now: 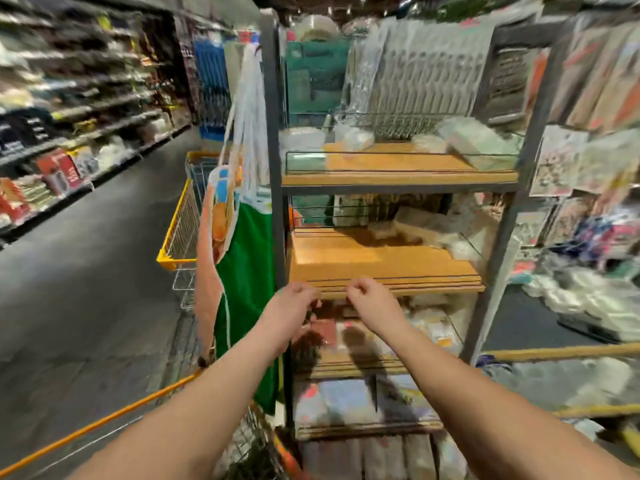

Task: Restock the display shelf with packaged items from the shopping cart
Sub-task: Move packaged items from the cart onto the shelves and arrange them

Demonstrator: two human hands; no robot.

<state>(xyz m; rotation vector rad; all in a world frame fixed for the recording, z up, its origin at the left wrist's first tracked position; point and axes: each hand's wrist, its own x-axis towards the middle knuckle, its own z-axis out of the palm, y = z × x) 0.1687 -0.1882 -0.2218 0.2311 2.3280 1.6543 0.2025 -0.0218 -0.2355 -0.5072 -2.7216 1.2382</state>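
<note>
Setting: shop aisle, dark floor (pixel 86 271), stocked shelving (pixel 69 109) down our left; whole view motion-blurred.
Display shelf: grey metal frame (pixel 273 161) with wooden boards, straight ahead of us.
Top board (pixel 398 164): clear-wrapped packs at its back, front strip bare.
Middle board (pixel 374 258): mostly bare wood, some blurred packs at the back right.
Lower tiers: packaged items (pixel 346 403) lie flat, pastel and pink wrappers; we cannot read any labels.
Left hand (pixel 294 303): at the front edge of the middle board, fingers curled; whether it pinches anything we cannot tell.
Right hand (pixel 367 294): just beside the left, fingers curled at the same edge; contents unclear through blur.
Shopping cart (pixel 180 237): yellow-rimmed wire basket, left of the shelf, partly behind hanging bags (pixel 242 237).
</note>
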